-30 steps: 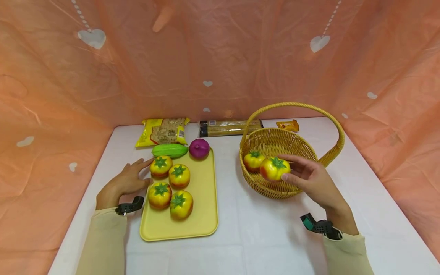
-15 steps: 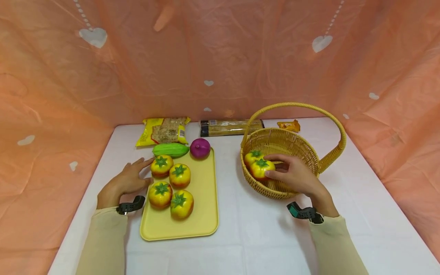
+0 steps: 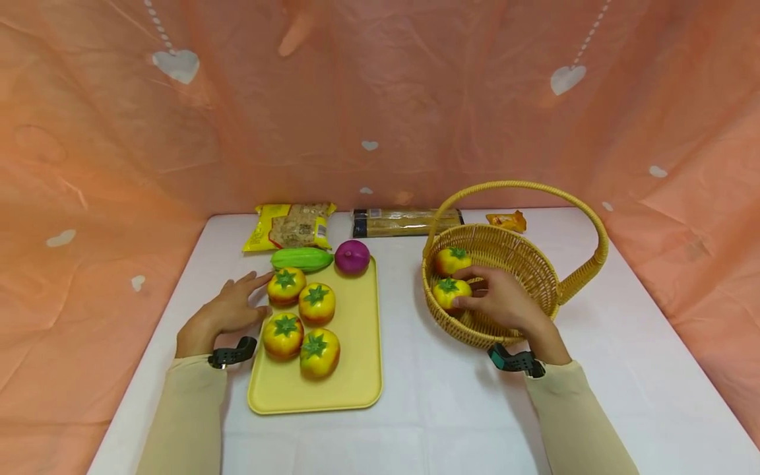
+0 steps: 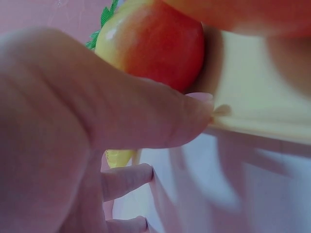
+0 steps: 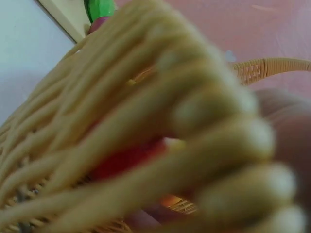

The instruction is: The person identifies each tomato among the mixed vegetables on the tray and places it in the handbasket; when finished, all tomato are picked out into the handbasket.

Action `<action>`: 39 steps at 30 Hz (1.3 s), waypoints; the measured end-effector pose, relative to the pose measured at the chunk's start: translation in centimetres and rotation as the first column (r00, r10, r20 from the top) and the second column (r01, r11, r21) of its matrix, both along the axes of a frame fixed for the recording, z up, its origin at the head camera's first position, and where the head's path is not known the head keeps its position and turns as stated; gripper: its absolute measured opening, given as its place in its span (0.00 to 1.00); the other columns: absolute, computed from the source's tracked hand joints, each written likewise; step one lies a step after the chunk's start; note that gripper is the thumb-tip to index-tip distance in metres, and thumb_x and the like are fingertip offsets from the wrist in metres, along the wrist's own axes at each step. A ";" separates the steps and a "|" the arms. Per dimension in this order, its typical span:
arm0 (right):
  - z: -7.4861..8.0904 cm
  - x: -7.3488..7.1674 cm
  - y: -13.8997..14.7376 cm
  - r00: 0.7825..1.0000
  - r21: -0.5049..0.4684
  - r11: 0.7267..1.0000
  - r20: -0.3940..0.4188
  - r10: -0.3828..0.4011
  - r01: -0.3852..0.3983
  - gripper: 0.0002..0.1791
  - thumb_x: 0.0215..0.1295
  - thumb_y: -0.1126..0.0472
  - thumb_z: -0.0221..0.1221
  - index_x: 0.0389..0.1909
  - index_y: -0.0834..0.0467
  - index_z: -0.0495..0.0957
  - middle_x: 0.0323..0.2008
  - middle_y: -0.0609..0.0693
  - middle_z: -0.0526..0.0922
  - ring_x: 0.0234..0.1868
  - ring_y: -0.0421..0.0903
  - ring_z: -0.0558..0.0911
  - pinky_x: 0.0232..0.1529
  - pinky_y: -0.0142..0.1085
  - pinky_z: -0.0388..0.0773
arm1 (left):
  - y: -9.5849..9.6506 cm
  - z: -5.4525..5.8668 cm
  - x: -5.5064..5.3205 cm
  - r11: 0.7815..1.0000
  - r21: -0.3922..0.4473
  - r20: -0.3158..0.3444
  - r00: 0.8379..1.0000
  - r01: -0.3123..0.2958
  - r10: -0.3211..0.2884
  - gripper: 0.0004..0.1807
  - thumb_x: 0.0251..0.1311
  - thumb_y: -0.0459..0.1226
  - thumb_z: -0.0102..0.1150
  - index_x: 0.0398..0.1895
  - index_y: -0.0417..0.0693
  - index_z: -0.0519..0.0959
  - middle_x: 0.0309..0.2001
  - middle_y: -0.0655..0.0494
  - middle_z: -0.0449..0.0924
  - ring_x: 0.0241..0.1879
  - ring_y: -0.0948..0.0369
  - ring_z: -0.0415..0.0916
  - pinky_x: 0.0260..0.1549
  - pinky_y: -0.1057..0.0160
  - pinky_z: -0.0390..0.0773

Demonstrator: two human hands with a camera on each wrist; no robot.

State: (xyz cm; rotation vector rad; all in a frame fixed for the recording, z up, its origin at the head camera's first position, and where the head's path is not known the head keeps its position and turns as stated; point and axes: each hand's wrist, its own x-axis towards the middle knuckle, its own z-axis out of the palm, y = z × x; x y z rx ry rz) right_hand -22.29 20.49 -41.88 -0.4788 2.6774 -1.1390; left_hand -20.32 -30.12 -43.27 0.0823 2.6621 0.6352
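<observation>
In the basket (image 3: pixel 522 257) my right hand (image 3: pixel 505 297) holds a yellow-red toy tomato (image 3: pixel 448 290) between thumb and fingers, at the near left part of the inside. Behind it lies a second toy tomato (image 3: pixel 454 258). My left hand (image 3: pixel 231 309) rests at the left edge of the yellow tray (image 3: pixel 356 369), its thumb (image 4: pixel 165 114) on the rim and its fingers loosely spread. Several toy tomatoes (image 3: pixel 317 303) stand on that tray, one (image 3: pixel 286 285) close to the left fingertips. The basket's weave blocks most of the right wrist view.
A green toy vegetable (image 3: pixel 301 258) and a purple toy onion (image 3: pixel 352 256) lie at the tray's far end. Behind are a yellow food bag (image 3: pixel 291 226), a pack of dry noodles (image 3: pixel 410 222) and a small orange packet (image 3: pixel 507 221). The basket's tall handle (image 3: pixel 522 186) arches above it.
My right hand has moved left and lowered the toy tomato into the basket. The other basket tomato has shifted backward and rolled over slightly. My left hand stays at the tray.
</observation>
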 end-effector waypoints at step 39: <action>-0.1 3.8 -5.5 0.850 -0.820 0.385 -0.211 0.483 -0.423 0.40 0.74 0.50 0.70 0.76 0.71 0.72 0.73 0.57 0.81 0.75 0.52 0.80 0.78 0.44 0.74 | 0.1 0.0 0.0 1.000 -0.012 0.009 1.000 -0.012 0.013 0.46 0.72 0.43 0.63 0.89 0.47 0.55 0.85 0.22 0.42 0.80 0.14 0.34 0.70 0.11 0.47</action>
